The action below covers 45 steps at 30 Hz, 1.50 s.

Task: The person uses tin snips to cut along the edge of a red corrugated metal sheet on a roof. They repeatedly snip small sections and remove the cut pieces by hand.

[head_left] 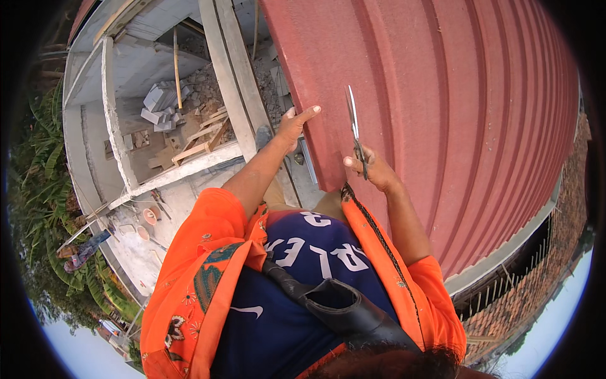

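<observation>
A red ribbed metal roofing sheet (404,95) fills the right half of the view, its left edge running down toward my body. My left hand (295,128) grips that edge, thumb on top and the other fingers over the side. In my right hand (377,172) is a pair of metal shears (355,123) with dark handles. Their long blades point away from me above the red surface, apart from the edge. The blades look nearly together, and my palm hides part of the handles.
Left of the sheet runs a long concrete beam (228,69), with a drop beyond it to an unfinished room. Down there lie grey blocks (161,101) and a wooden frame (201,140). Buckets (150,216) stand on a concrete slab. A tiled roof (536,271) borders the right side.
</observation>
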Each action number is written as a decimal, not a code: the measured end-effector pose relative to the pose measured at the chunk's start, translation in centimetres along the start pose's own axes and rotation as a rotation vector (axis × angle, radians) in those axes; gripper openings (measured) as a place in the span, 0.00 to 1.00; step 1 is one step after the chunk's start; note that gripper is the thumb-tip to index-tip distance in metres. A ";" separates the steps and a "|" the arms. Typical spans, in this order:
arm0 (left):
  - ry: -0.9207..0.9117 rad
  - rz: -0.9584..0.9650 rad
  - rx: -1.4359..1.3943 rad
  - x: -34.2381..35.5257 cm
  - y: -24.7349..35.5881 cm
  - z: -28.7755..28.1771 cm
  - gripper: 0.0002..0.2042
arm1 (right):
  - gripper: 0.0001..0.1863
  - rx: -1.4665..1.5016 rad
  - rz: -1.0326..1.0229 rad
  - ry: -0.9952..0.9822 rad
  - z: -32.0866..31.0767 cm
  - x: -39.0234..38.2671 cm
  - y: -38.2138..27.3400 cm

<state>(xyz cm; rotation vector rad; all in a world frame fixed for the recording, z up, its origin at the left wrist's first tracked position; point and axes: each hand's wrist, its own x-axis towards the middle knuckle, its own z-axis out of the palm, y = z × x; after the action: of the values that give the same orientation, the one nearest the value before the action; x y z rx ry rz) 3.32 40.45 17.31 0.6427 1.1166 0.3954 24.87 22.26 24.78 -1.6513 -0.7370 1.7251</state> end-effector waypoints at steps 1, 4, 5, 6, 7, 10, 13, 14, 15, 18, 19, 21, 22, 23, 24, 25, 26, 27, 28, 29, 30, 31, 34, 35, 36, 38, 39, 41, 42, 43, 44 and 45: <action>-0.029 -0.020 -0.059 0.6 0.2 -0.1 0.45 | 0.32 0.000 0.024 0.017 -0.5 0.1 0.0; -0.105 -0.091 -0.171 2.1 0.1 -0.5 0.40 | 0.34 -0.018 0.063 0.031 -1.9 -0.1 -0.6; -0.124 -0.121 -0.164 2.5 -0.2 -0.9 0.40 | 0.34 -0.050 0.061 0.028 -2.2 0.1 -0.9; -0.142 -0.151 -0.157 2.9 -0.4 -1.3 0.39 | 0.34 -0.082 0.059 0.024 -2.5 0.4 -1.1; -0.195 -0.169 -0.171 3.1 -0.3 -1.7 0.39 | 0.35 -0.110 0.057 0.023 -2.8 0.6 -1.2; -0.307 -0.227 -0.221 3.6 -0.5 -2.5 0.38 | 0.37 -0.144 0.036 -0.028 -3.6 1.8 -1.4; -0.283 -0.245 -0.239 2.9 -1.2 -1.9 0.36 | 0.39 -0.220 0.005 -0.058 -4.2 3.0 -1.6; -0.245 -0.215 -0.212 1.3 -0.9 -1.1 0.35 | 0.39 -0.213 0.013 -0.049 -4.1 3.3 -1.6; -0.208 -0.184 -0.185 0.5 -0.8 -0.3 0.35 | 0.40 -0.208 0.019 -0.039 -4.0 3.7 -1.8; -0.087 -0.190 -0.041 1.6 -3.0 0.0 0.38 | 0.41 -0.213 0.008 -0.038 -3.3 4.5 -2.1; -0.124 -0.184 -0.089 1.4 -2.7 0.1 0.36 | 0.41 -0.218 -0.002 -0.028 -3.4 4.6 -2.1; -0.198 -0.173 -0.184 0.7 -2.2 0.3 0.33 | 0.41 -0.202 0.003 -0.068 -3.7 4.5 -1.2; -0.242 -0.180 -0.221 0.4 -1.9 0.3 0.30 | 0.42 -0.195 0.003 -0.086 -3.8 4.3 -1.2; -0.285 -0.187 -0.258 0.1 -1.6 0.3 0.28 | 0.42 -0.191 -0.007 -0.113 -4.3 4.2 -1.4; -0.328 -0.194 -0.295 0.0 -1.4 0.2 0.26 | 0.42 -0.187 -0.017 -0.141 -5.0 3.9 -1.8; -0.381 -0.204 -0.305 0.2 -1.7 -0.2 0.26 | 0.43 -0.186 -0.027 -0.172 -5.3 3.5 -2.6; -0.432 -0.211 -0.311 0.7 -2.3 -0.7 0.27 | 0.43 -0.157 -0.018 -0.197 -5.8 3.3 -3.5; -0.483 -0.218 -0.318 1.3 -2.9 -1.1 0.27 | 0.44 -0.127 -0.008 -0.223 -6.2 3.1 -4.4; -0.516 -0.236 -0.321 1.6 -3.1 -1.3 0.26 | 0.45 -0.094 0.003 -0.245 -6.6 2.9 -4.9; -0.548 -0.252 -0.325 1.9 -3.4 -1.5 0.25 | 0.46 -0.102 0.009 -0.288 -6.8 3.1 -5.2; -0.580 -0.269 -0.329 2.2 -3.7 -1.7 0.24 | 0.47 -0.110 0.014 -0.333 -7.1 3.3 -5.4; -0.597 -0.270 -0.332 2.0 -3.4 -1.4 0.23 | 0.48 -0.116 0.020 -0.377 -7.4 3.4 -5.3; -0.624 -0.270 -0.335 1.4 -2.8 -0.9 0.21 | 0.38 -0.104 -0.010 -0.413 -7.3 4.0 -4.6; -0.616 -0.267 -0.332 1.4 -3.0 -0.9 0.21 | 0.39 -0.126 -0.022 -0.397 -7.1 4.3 -4.6; -0.609 -0.264 -0.328 1.3 -3.1 -0.9 0.21 | 0.39 -0.148 -0.035 -0.381 -6.7 4.8 -4.6; -0.591 -0.270 -0.334 1.2 -2.7 -0.8 0.22 | 0.40 -0.167 -0.053 -0.340 -5.5 6.1 -5.0; -0.584 -0.273 -0.336 1.1 -2.5 -0.7 0.23 | 0.41 -0.163 -0.060 -0.320 -4.7 7.2 -5.5; -0.610 -0.224 -0.331 0.1 -1.0 0.3 0.21 | 0.42 -0.152 -0.071 -0.293 -3.8 9.1 -6.5; -0.623 -0.199 -0.328 -0.3 -0.5 0.7 0.21 | 0.43 -0.146 -0.076 -0.283 -3.5 9.8 -7.3; -0.606 -0.190 -0.335 -0.4 -0.6 0.8 0.21 | 0.43 -0.142 -0.079 -0.273 -3.3 10.4 -8.0; -0.590 -0.181 -0.342 -0.4 -0.7 0.8 0.21 | 0.44 -0.141 -0.087 -0.251 -3.2 10.8 -8.3; -0.575 -0.172 -0.348 -0.4 -0.8 0.7 0.22 | 0.45 -0.131 -0.087 -0.237 -3.0 10.9 -8.6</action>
<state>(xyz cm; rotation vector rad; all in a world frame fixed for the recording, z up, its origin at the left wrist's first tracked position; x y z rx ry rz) 3.81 39.39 17.30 0.3152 0.5289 0.2252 28.28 36.06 24.14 -1.4887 -1.0367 1.8638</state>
